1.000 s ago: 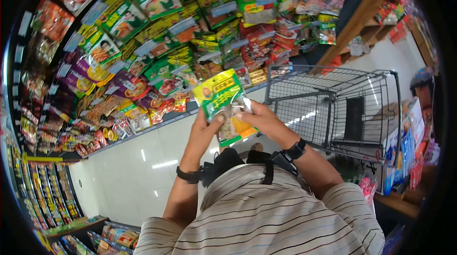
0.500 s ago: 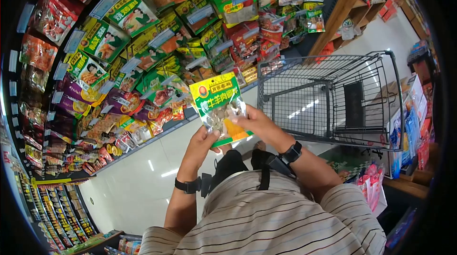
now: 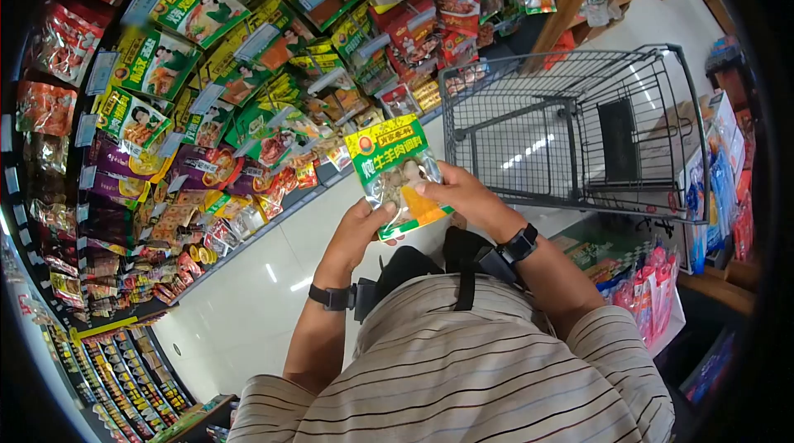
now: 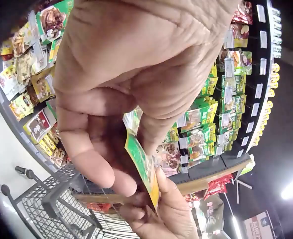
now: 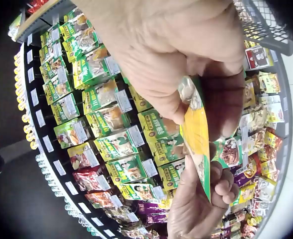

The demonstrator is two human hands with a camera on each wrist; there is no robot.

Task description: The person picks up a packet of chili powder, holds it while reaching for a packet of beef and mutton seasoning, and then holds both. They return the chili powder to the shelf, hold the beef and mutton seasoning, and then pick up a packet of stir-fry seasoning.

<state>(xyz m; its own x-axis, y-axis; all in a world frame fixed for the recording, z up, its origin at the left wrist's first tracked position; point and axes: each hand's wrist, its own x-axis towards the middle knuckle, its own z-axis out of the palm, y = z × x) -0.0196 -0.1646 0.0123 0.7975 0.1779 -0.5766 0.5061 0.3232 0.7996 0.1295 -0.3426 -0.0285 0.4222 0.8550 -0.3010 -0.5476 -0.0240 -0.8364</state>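
A green and yellow packet [image 3: 399, 174] with a clear window is held upright in front of the body in the head view. The left hand [image 3: 356, 234] pinches its lower left edge, thumb on the front and fingers behind. The right hand [image 3: 471, 195] grips the right edge, its thumb on the window. Seen nearly edge-on in the left wrist view, the packet [image 4: 144, 167] lies between the left hand [image 4: 136, 64] and the right hand [image 4: 174, 214]. In the right wrist view the packet's orange part [image 5: 195, 130] shows beside the right thumb.
Hanging packets [image 3: 198, 4] fill the rack ahead and to the left. A wire shopping cart [image 3: 571, 133] stands at the right, with pink bags [image 3: 649, 294] nearer the body. Wooden shelving [image 3: 571, 9] is beyond the cart, and pale floor [image 3: 248, 286] lies below the rack.
The packet's front has turned more squarely to the head camera, with both hands still on it. The rack has shifted left in view and the cart appears higher.
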